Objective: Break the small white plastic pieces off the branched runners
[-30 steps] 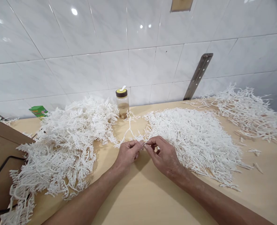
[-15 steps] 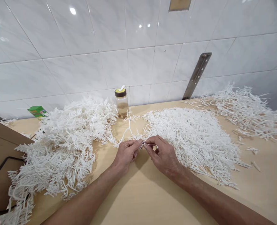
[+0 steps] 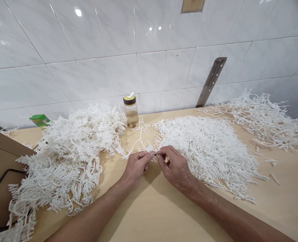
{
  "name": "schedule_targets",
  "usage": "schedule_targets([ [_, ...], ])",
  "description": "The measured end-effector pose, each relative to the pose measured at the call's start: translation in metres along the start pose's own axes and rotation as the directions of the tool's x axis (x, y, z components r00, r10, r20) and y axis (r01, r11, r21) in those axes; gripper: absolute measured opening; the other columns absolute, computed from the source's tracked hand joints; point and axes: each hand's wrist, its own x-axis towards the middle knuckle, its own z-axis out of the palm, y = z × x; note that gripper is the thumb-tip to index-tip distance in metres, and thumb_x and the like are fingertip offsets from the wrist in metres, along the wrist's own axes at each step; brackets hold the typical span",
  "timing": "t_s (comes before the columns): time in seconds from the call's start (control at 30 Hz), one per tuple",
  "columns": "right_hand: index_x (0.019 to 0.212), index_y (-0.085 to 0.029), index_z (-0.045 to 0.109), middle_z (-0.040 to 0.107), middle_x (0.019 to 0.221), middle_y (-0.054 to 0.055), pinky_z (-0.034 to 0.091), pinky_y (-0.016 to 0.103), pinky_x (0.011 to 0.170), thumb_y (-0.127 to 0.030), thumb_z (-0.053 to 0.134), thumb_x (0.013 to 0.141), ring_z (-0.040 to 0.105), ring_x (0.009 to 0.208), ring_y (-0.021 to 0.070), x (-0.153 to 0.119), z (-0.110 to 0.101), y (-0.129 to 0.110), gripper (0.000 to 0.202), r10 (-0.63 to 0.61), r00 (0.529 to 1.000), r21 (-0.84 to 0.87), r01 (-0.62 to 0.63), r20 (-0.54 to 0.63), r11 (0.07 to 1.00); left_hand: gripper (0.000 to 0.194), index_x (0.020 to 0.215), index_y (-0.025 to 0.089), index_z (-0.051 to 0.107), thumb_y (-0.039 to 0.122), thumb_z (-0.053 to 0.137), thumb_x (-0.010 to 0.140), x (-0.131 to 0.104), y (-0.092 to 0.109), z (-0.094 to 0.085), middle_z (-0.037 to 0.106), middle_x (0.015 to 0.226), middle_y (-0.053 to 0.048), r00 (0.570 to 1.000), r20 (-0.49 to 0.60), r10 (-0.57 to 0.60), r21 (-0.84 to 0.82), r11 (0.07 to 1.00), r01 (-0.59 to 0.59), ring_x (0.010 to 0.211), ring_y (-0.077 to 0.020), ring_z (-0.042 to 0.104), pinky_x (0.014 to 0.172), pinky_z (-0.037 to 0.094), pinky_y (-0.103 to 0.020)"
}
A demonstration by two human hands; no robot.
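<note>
A thin white branched sprig [image 3: 140,136], plastic-looking, runs from near the bottle down to my hands. My left hand [image 3: 137,166] is closed, thumb pressed against the fingers, on the sprig's near end. Right beside it, my right hand [image 3: 174,168] pinches at a small white tip of the sprig between thumb and forefinger; the fingers partly hide it. To the left lies a tall tangled heap of white branched sprigs [image 3: 73,151]. On the right, close to my right hand, spreads a flatter pile of short white pieces [image 3: 209,154].
A clear bottle [image 3: 132,114] with a dark-rimmed yellow lid stands at the back. A green box [image 3: 39,120] sits behind the left heap. Bare white stems [image 3: 267,121] lie at the far right. A metal bracket [image 3: 211,82] leans at the tiled wall. A brown carton [image 3: 5,168] is at left.
My right hand's fingertips have shifted slightly and straightened at the sprig's tip. The sprig has tilted a little to the right. My left hand stays nearly in place.
</note>
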Motion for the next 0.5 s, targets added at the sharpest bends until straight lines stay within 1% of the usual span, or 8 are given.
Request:
schedule_targets([
  [0.27,0.095,-0.02,0.056,0.062,0.087,0.005,0.048,0.026,0.059,-0.018,0.05,0.093,0.061,0.074,0.0155,0.0012,0.0005,-0.0014,0.007,0.022,1.0,-0.028,-0.022,0.001,0.999,0.051,0.052,0.018,0.046,0.057,0.068,0.075,-0.0016,-0.0026,0.0035,0.035,0.045,0.006,0.999,-0.028,0.035,0.012,0.999,-0.035,0.045,-0.0069,0.028,0.044,0.017,-0.024],
  [0.43,0.09,-0.02,0.059,0.064,0.08,0.003,0.049,0.027,0.059,-0.022,0.054,0.09,0.061,0.07,0.0157,0.0024,0.0015,-0.0012,0.005,0.111,0.993,0.002,-0.111,-0.033,0.994,0.049,0.055,0.017,0.05,0.058,0.069,0.074,-0.003,-0.0033,0.0048,0.034,0.046,0.006,0.998,-0.038,0.049,0.0,0.999,-0.049,0.045,-0.0066,0.026,0.044,0.016,-0.024],
  [0.5,0.09,-0.019,0.059,0.064,0.08,0.003,0.049,0.027,0.059,-0.022,0.055,0.09,0.061,0.07,0.0158,0.0022,0.002,-0.0003,0.005,0.126,0.991,0.01,-0.125,-0.037,0.992,0.047,0.056,0.017,0.051,0.057,0.069,0.074,-0.0034,-0.0032,0.0057,0.035,0.046,0.006,0.998,-0.047,0.048,-0.004,0.999,-0.048,0.045,-0.0066,0.026,0.044,0.017,-0.023],
])
